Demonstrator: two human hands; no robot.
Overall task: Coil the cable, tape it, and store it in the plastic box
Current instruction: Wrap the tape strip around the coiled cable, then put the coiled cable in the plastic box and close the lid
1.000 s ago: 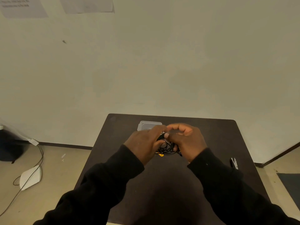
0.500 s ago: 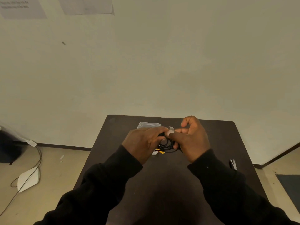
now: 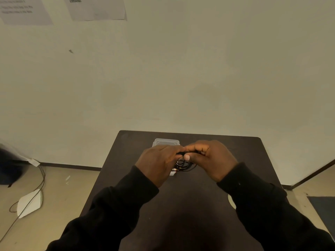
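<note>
A coiled black cable (image 3: 184,164) hangs between my two hands above the middle of the dark table (image 3: 190,205). My left hand (image 3: 157,163) grips the coil's left side. My right hand (image 3: 210,158) pinches the coil's top, thumb pressed against the bundle. The loops droop below my fingers. A small white and yellow object (image 3: 173,172) peeks out under the coil; I cannot tell what it is. The clear plastic box (image 3: 165,142) stands on the table just behind my left hand, partly hidden.
A pale round object (image 3: 231,201) lies on the table beside my right sleeve. The wall rises right behind the table. On the floor at left lie a white device (image 3: 30,202) and a thin wire (image 3: 40,180).
My right hand's raised fingers have come down and closed over the top of the coil. The pale strip of tape seen at my fingertips half a second ago is hidden.
</note>
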